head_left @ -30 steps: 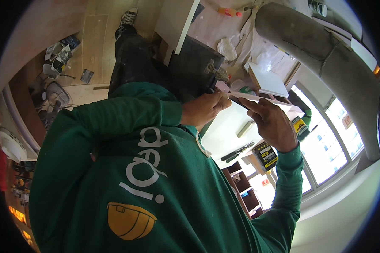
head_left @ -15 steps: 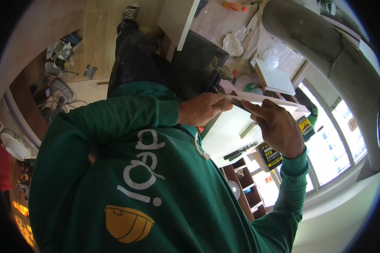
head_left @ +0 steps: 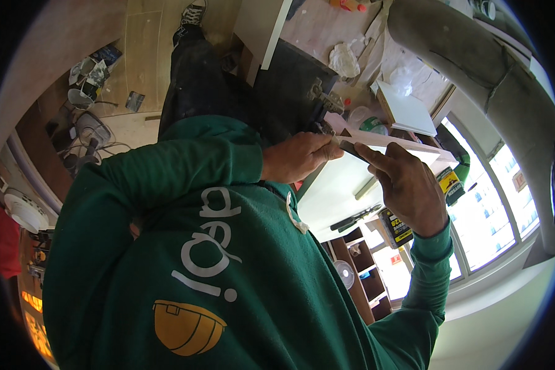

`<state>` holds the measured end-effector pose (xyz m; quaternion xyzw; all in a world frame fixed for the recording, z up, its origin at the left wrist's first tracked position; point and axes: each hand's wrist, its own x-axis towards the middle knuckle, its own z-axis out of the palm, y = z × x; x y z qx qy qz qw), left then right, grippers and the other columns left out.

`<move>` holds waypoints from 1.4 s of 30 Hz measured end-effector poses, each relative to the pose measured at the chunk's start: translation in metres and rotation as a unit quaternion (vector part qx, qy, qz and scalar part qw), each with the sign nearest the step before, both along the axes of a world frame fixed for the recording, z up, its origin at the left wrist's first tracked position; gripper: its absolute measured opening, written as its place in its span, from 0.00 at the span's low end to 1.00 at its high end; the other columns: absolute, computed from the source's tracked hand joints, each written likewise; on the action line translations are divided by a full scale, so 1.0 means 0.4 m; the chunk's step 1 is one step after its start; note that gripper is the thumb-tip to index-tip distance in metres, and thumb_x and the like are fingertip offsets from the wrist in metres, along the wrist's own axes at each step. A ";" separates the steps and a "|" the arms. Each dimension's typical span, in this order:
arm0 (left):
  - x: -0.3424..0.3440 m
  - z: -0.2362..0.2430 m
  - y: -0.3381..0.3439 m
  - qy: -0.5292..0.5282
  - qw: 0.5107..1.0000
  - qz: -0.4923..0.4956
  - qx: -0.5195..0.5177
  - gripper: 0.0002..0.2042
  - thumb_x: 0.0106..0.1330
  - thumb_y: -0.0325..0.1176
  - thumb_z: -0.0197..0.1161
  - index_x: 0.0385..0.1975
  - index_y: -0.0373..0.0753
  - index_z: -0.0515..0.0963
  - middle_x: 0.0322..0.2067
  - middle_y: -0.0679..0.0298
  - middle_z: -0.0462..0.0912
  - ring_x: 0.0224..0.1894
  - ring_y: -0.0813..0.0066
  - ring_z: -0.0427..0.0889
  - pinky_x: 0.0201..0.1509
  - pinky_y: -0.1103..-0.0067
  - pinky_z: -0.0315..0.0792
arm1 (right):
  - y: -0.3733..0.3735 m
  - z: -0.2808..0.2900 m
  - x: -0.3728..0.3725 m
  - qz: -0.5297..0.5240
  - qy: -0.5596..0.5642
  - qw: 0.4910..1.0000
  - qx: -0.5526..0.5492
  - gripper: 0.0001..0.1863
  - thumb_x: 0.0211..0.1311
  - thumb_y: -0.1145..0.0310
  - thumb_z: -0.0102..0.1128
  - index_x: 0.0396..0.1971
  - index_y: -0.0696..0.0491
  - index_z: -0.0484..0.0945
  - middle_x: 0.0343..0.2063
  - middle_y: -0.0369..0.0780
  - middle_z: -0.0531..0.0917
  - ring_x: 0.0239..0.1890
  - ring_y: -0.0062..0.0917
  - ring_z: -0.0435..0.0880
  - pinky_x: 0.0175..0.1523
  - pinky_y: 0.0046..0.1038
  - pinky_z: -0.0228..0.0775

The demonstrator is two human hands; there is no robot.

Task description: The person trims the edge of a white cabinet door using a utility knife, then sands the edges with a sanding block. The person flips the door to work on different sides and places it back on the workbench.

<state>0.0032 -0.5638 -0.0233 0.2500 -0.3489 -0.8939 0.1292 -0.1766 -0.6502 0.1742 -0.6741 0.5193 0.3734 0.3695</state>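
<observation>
At centre, a dark flat bar (head_left: 351,148) slants up-left from the right hand (head_left: 413,188) gripping it. The left hand (head_left: 296,156) pinches near its tip; on what, I cannot tell.

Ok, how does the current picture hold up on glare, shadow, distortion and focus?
Head view: the window blown out nearly white; head view: the black trousers losing detail in shadow; head view: corners black, straight edges bowed near the rim; head view: the right hand fairly sharp, but the dark, narrow tool it holds is hard to identify.
</observation>
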 end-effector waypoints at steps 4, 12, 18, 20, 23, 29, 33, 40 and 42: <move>-0.002 0.002 -0.001 -0.008 1.000 -0.001 -0.002 0.26 0.89 0.55 0.49 0.54 0.34 0.80 0.29 0.49 0.83 0.31 0.53 0.82 0.42 0.58 0.76 | 0.011 0.006 0.014 0.000 0.013 1.000 -0.011 0.27 0.71 0.75 0.68 0.68 0.39 0.86 0.35 0.46 0.82 0.32 0.40 0.86 0.41 0.43 0.80; -0.002 0.004 0.001 -0.011 1.000 0.012 -0.003 0.25 0.89 0.54 0.50 0.55 0.34 0.80 0.29 0.47 0.84 0.33 0.46 0.84 0.43 0.57 0.76 | 0.016 0.002 0.019 -0.013 0.020 1.000 -0.016 0.25 0.72 0.74 0.68 0.67 0.40 0.85 0.35 0.46 0.82 0.32 0.43 0.87 0.40 0.45 0.80; -0.007 0.002 0.012 -0.014 1.000 0.024 0.010 0.25 0.89 0.54 0.49 0.54 0.34 0.81 0.29 0.46 0.83 0.33 0.46 0.83 0.44 0.57 0.76 | 0.010 -0.003 0.024 -0.019 0.033 0.999 -0.001 0.25 0.72 0.73 0.68 0.67 0.40 0.85 0.36 0.47 0.83 0.33 0.43 0.88 0.42 0.44 0.81; -0.008 0.001 0.015 -0.013 0.999 0.033 0.006 0.25 0.89 0.54 0.49 0.54 0.35 0.81 0.29 0.46 0.83 0.33 0.45 0.83 0.44 0.57 0.76 | 0.003 -0.004 0.027 -0.006 0.039 0.999 0.005 0.25 0.73 0.72 0.68 0.67 0.41 0.85 0.37 0.47 0.83 0.35 0.43 0.88 0.42 0.43 0.82; 0.005 0.008 -0.008 -0.019 1.000 -0.010 0.008 0.24 0.89 0.53 0.50 0.54 0.35 0.81 0.31 0.44 0.84 0.35 0.45 0.84 0.47 0.57 0.76 | 0.002 -0.008 0.029 0.019 0.029 0.999 -0.002 0.24 0.74 0.71 0.67 0.67 0.41 0.85 0.37 0.47 0.84 0.37 0.44 0.89 0.43 0.43 0.82; -0.010 -0.004 0.017 0.018 0.999 0.041 0.017 0.26 0.90 0.56 0.47 0.56 0.35 0.79 0.30 0.61 0.80 0.27 0.73 0.81 0.32 0.72 0.77 | 0.011 -0.081 0.027 0.005 0.019 1.000 -0.024 0.21 0.76 0.70 0.65 0.66 0.41 0.86 0.37 0.48 0.84 0.37 0.46 0.88 0.44 0.46 0.81; -0.014 -0.021 0.017 0.033 0.999 -0.001 0.013 0.27 0.90 0.57 0.46 0.57 0.35 0.79 0.32 0.62 0.81 0.31 0.75 0.81 0.34 0.73 0.78 | 0.004 -0.051 0.008 -0.061 0.028 0.998 -0.003 0.22 0.76 0.69 0.66 0.67 0.41 0.86 0.35 0.47 0.84 0.37 0.46 0.88 0.43 0.48 0.80; -0.004 -0.013 0.002 0.040 0.997 -0.055 0.037 0.32 0.89 0.60 0.42 0.66 0.35 0.76 0.38 0.58 0.83 0.37 0.71 0.81 0.47 0.71 0.80 | -0.005 0.000 0.016 -0.027 0.017 0.999 0.004 0.24 0.74 0.72 0.67 0.67 0.41 0.86 0.36 0.47 0.84 0.33 0.45 0.87 0.43 0.47 0.80; -0.009 -0.016 0.011 0.045 0.997 -0.049 0.038 0.33 0.89 0.61 0.41 0.68 0.35 0.75 0.39 0.56 0.84 0.40 0.68 0.82 0.53 0.69 0.79 | -0.003 0.000 0.017 -0.024 0.015 1.000 0.000 0.24 0.73 0.73 0.67 0.67 0.40 0.86 0.35 0.47 0.84 0.33 0.44 0.87 0.42 0.46 0.80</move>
